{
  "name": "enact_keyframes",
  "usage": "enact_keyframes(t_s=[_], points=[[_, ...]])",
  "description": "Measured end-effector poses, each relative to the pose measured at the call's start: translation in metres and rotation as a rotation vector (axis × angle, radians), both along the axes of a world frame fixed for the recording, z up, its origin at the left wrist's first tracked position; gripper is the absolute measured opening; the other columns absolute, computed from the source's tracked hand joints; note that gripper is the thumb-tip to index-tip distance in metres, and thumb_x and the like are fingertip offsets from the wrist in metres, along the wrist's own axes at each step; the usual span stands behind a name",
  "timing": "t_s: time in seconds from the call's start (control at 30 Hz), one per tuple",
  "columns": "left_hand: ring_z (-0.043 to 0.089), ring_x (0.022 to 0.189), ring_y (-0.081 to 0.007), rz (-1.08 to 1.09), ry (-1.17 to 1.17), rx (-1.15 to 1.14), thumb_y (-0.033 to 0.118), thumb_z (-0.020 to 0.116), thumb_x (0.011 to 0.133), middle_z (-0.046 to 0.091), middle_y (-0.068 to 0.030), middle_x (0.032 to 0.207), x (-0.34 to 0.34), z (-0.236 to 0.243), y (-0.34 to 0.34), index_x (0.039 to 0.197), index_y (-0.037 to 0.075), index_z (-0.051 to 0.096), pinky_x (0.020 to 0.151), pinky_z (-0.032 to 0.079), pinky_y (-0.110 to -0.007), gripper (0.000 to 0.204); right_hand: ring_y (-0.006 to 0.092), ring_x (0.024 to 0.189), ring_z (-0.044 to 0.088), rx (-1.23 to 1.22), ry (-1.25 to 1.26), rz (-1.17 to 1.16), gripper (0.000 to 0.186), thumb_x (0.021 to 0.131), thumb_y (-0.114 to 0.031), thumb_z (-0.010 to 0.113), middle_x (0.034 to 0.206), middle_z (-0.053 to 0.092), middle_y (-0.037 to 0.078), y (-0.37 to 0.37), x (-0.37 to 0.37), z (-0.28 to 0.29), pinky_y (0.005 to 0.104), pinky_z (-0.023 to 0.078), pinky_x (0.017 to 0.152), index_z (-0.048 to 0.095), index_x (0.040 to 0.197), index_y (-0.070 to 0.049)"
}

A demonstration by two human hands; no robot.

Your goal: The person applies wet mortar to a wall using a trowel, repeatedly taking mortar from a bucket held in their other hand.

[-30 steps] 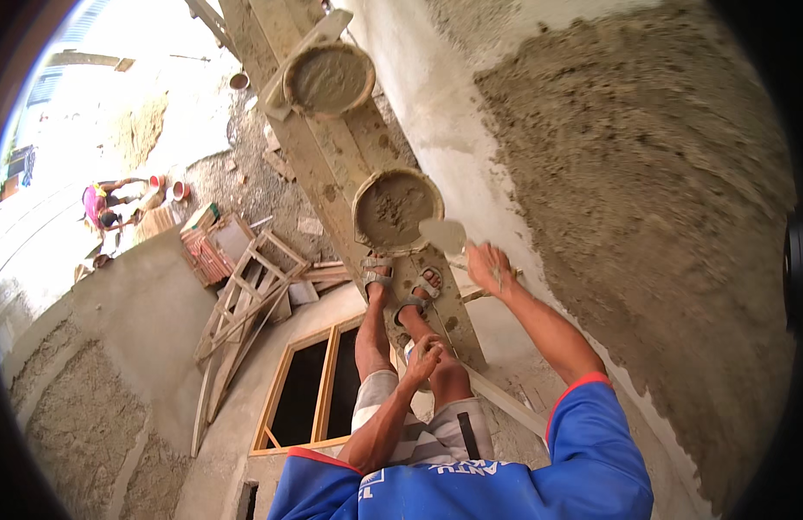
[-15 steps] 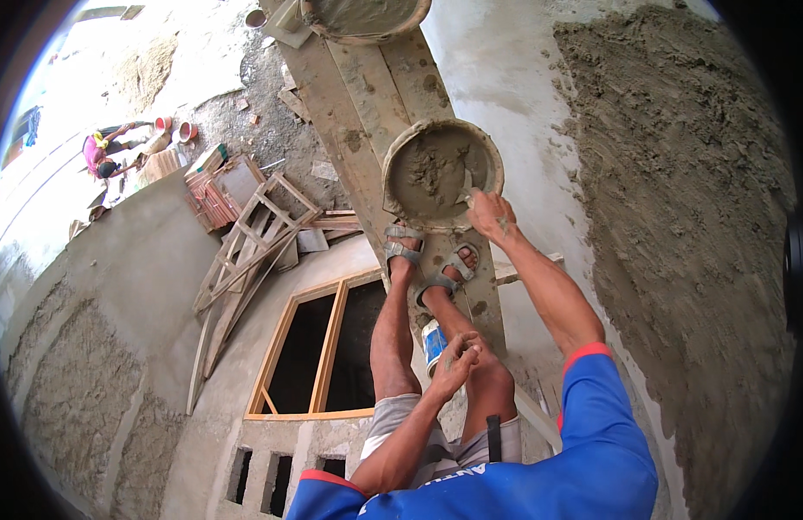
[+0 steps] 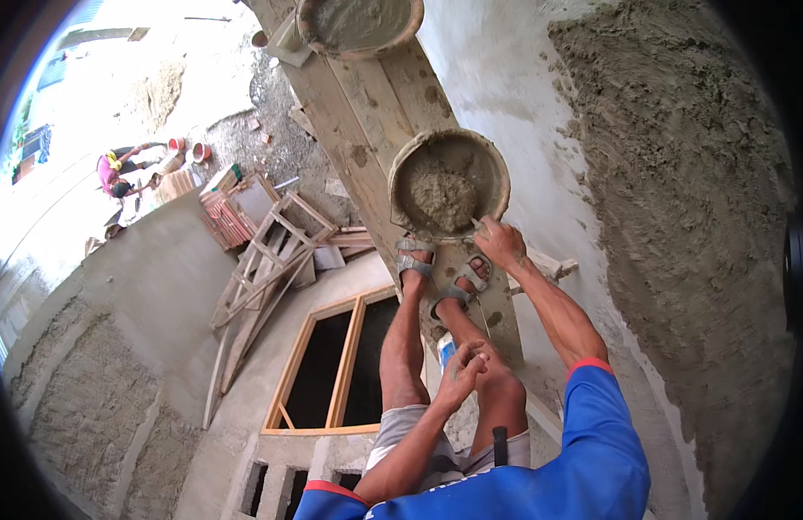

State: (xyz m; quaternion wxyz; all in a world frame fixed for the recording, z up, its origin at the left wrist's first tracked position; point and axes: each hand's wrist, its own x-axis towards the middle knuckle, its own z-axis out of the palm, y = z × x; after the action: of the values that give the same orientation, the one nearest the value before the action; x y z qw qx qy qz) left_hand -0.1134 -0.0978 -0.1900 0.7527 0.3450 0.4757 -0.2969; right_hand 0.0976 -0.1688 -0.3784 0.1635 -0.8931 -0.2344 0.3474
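My right hand grips a trowel handle at the front right rim of a round bucket of grey mortar; the trowel blade is mostly hidden. A heaped lump of wet mortar lies inside the bucket, which stands on a wooden plank walkway beside my sandaled feet. My left hand hangs above my bare leg with loosely curled, separated fingers, holding nothing visible. Behind it a white and blue can is partly hidden.
A second mortar bucket stands farther along the planks. A wall with rough mortar rises at the right. Below left are wooden frames, stacked boards and a window opening. A person in pink works in the distance.
My right hand has brought the trowel from outside the bucket's right side into it, and the mortar there now shows a raised lump. My left hand has shifted slightly.
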Motion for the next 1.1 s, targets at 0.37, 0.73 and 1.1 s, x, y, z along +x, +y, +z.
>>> enact_keyframes(t_s=[0.37,0.73,1.1], points=[[0.063,0.077,-0.0192,0.097,-0.098,0.011,0.024,0.058,0.088,0.064,-0.011,0.096,0.017,0.003,-0.009,0.121,0.002,0.051,0.078,0.049,-0.031,0.041,0.0417,0.068,0.063,0.024,-0.011,-0.083,0.03,0.076,-0.028,0.057,0.067,0.062,0.023,-0.016,0.018,0.085,0.0506,0.052,0.064,0.059,0.097,-0.008],[0.06,0.079,-0.0184,-0.003,-0.395,0.233,0.02,0.057,0.089,0.062,-0.0124,0.096,0.031,0.037,0.026,0.121,0.0,0.05,0.074,0.047,-0.03,0.039,0.0409,0.068,0.064,0.052,-0.059,-0.169,0.037,0.078,-0.022,0.063,0.069,0.063,0.021,-0.08,0.062,0.469,0.0491,0.051,0.062,0.048,0.108,-0.005],[0.059,0.072,-0.0189,-0.061,-0.314,0.517,0.011,0.056,0.083,0.06,-0.0148,0.093,0.034,0.079,0.147,0.119,-0.003,0.051,0.059,0.051,-0.029,0.038,0.0374,0.077,0.065,0.334,0.063,0.079,0.036,0.079,-0.024,0.067,0.084,0.065,0.023,-0.092,0.056,0.751,0.0433,0.052,0.067,0.059,0.108,-0.004]])
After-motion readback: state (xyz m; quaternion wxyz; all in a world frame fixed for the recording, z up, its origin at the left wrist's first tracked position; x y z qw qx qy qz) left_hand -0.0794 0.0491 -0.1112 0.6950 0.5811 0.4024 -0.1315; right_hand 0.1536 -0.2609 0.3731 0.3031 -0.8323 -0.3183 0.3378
